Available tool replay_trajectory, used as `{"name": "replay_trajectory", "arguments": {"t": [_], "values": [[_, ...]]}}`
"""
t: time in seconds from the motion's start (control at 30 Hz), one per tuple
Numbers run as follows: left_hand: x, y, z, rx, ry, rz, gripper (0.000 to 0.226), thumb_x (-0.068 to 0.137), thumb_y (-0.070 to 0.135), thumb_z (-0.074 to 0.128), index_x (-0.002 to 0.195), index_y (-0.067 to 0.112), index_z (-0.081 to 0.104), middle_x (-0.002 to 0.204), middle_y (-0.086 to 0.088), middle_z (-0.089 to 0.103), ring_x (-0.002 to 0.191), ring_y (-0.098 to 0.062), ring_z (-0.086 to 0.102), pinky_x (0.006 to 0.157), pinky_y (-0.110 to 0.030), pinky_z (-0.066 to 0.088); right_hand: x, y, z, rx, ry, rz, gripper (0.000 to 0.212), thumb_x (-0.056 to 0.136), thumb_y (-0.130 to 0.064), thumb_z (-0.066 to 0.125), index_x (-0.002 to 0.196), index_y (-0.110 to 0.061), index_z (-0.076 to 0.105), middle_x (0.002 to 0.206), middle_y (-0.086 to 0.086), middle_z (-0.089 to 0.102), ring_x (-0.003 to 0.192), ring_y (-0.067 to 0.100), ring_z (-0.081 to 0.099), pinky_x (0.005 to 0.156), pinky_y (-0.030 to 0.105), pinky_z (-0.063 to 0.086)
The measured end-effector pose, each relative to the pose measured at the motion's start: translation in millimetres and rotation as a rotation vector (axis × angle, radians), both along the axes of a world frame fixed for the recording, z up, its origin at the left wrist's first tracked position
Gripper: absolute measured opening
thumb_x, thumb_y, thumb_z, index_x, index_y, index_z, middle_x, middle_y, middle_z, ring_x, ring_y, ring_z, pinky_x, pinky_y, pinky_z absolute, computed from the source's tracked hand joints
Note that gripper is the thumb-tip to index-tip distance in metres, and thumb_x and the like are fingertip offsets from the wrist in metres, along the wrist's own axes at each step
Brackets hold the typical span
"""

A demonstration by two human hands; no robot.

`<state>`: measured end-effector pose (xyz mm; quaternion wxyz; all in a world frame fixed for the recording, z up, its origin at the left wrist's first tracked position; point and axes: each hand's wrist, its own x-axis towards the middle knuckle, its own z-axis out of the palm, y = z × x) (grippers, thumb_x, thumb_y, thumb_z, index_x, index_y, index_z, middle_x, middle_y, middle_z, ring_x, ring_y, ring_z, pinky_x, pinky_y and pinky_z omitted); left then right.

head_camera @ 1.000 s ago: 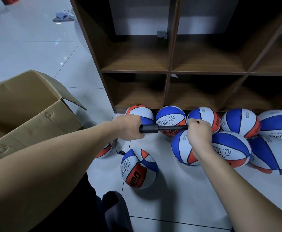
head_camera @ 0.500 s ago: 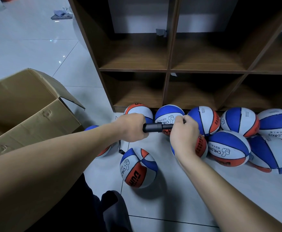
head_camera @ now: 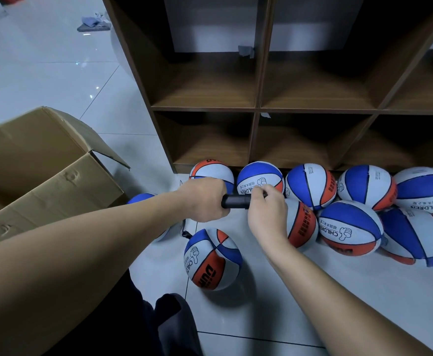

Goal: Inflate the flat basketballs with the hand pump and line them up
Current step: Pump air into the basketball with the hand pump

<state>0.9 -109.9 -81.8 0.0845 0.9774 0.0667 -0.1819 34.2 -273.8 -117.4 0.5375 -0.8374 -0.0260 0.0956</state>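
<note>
My left hand (head_camera: 205, 200) grips the body of a black hand pump (head_camera: 236, 201), held level above the floor. My right hand (head_camera: 267, 215) grips the pump's handle, pushed in close against the barrel. Below the pump a red, white and blue basketball (head_camera: 211, 259) lies alone on the tiles. A thin black hose (head_camera: 184, 231) hangs from the pump under my left hand. Another ball (head_camera: 143, 199) is mostly hidden behind my left forearm. Several inflated basketballs (head_camera: 349, 227) lie in two rows against the shelf.
A brown wooden cubby shelf (head_camera: 259, 109) stands behind the balls. An open cardboard box (head_camera: 43, 170) sits on the left. The floor is white tile (head_camera: 249, 304). My dark trouser leg (head_camera: 143, 327) is at the bottom.
My right hand has pushed the pump handle leftward into the barrel, closing the gap to my left hand. The left hand and the balls have stayed where they were.
</note>
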Motion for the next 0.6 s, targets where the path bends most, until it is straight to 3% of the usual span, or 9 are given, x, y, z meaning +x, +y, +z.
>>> {"name": "replay_trajectory", "arguments": {"t": [0.17,0.43,0.6], "values": [[0.5,5.1,-0.5,0.025,0.062,-0.034,0.029,0.095,0.038,0.063,0.071,0.025,0.053,0.064,0.004,0.054,0.056,-0.014,0.049,0.053,-0.028,0.037,12.5,-12.4,-9.6,0.012,0.125,0.062,0.038,0.103,-0.021,0.052,0.067,-0.016,0.040,0.061,-0.003,0.040,0.063,0.020,0.036,0.060,0.036,0.031],[-2.9,32.8,-2.1,0.092,0.070,0.023,0.031,0.093,0.047,0.063,0.077,0.020,0.063,0.069,-0.001,0.061,0.064,-0.022,0.057,0.058,-0.034,0.048,54.5,-53.8,0.1,0.042,0.229,-0.132,0.034,0.091,-0.019,0.051,0.065,-0.023,0.029,0.056,-0.007,0.024,0.058,0.022,0.022,0.059,0.041,0.021],[-5.7,22.2,-9.2,0.106,0.060,0.024,0.030,0.094,0.043,0.060,0.075,0.020,0.058,0.069,-0.001,0.060,0.063,-0.022,0.055,0.057,-0.033,0.046,42.0,-40.3,2.0,-0.058,0.129,-0.119,0.037,0.093,-0.016,0.049,0.062,-0.020,0.031,0.054,-0.005,0.031,0.060,0.024,0.029,0.058,0.038,0.024]]}}
